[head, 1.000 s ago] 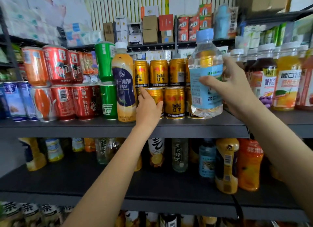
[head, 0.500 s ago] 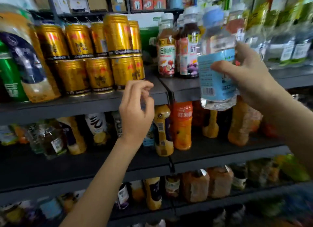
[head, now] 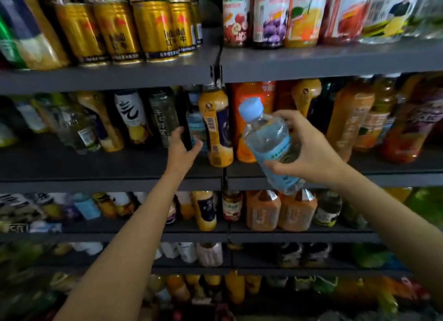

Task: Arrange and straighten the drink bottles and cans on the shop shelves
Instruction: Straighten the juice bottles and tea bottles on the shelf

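Two hands up at the shelf (head: 107, 163): right hand (head: 309, 153) gripped a tilted water bottle (head: 268, 143), left hand (head: 182, 150) reached open-fingered toward a small blue-label bottle (head: 196, 126) just ahead.

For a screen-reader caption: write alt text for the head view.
A person's right hand grips a tilted clear water bottle with a pale blue cap and label before dark grey shop shelves. The left hand reaches open toward a small blue-labelled bottle beside a yellow bottle, below gold cans.
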